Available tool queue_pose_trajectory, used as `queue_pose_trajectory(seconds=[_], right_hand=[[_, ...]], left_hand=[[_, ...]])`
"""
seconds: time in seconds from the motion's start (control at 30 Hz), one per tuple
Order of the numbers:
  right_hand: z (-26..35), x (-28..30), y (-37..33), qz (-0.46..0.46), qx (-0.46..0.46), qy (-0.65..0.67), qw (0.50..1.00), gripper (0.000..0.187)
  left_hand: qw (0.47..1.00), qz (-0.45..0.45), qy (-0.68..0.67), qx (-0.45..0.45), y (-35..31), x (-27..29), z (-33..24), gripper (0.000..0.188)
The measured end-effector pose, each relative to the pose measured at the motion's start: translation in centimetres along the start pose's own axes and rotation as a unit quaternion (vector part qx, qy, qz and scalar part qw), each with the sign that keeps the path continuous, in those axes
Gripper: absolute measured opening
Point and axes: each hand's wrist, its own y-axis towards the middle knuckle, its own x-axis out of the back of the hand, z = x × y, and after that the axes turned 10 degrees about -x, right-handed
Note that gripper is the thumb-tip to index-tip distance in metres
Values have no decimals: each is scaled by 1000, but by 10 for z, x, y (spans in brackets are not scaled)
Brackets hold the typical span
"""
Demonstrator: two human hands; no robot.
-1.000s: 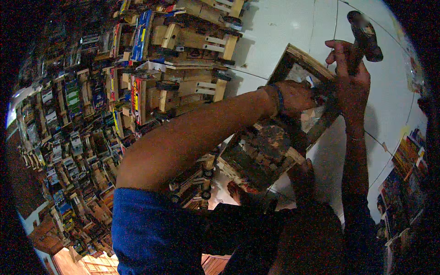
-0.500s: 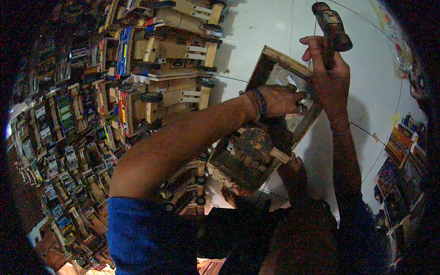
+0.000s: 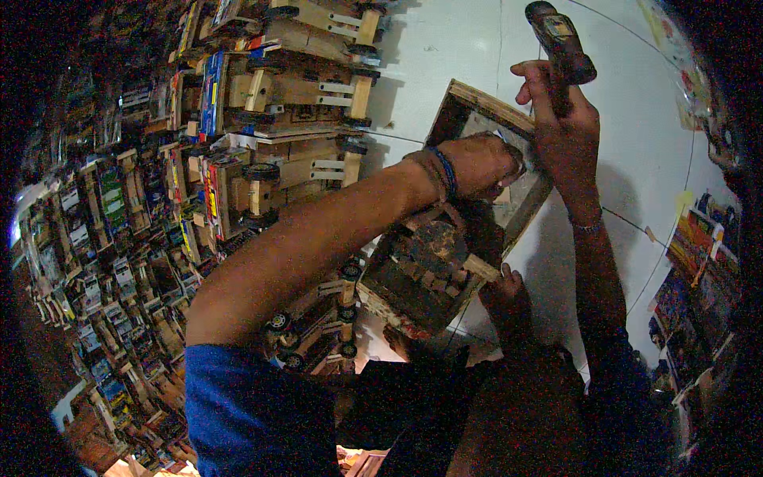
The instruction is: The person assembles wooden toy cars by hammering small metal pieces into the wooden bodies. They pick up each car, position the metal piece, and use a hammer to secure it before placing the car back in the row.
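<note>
My left hand (image 3: 481,167) reaches into the far compartment of a shallow wooden box (image 3: 520,219). Its fingers are curled downward and pressed together. Whatever they grip, if anything, is hidden, though small pale bits show beside them. My right hand (image 3: 566,147) is wrapped round the handle of a hammer (image 3: 561,41), whose dark head sticks up beyond the fingers. That hand is at the box's right edge. In the near part of the box lie a round, worn wood block (image 3: 437,238) and several small wooden blocks (image 3: 421,266).
Toy trucks made of wood (image 3: 270,179) with black wheels stand in packed rows on the left. My bare foot (image 3: 509,298) rests against the box's near right side. Printed, colourful panels (image 3: 695,262) lie at the right. White tiles (image 3: 445,48) cover the floor.
My left hand has shifted slightly, its fingers now curled tighter and lower in the far compartment. The hammer and my right hand have moved a little to the left.
</note>
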Motion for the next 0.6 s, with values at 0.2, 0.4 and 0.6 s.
queue_pose_trajectory(seconds=[0.2, 0.4, 0.6], right_hand=[[-4, -3, 1, 4, 2, 20, 1000, 27], [-2, -1, 0, 11, 21, 28, 999, 19], [-2, -1, 1, 18, 28, 27, 999, 18]], left_hand=[[991, -60, -114, 33, -18, 44, -25, 16], [907, -15, -403, 125, -107, 137, -110, 20], [914, 35, -386, 117, -133, 140, -165, 33]])
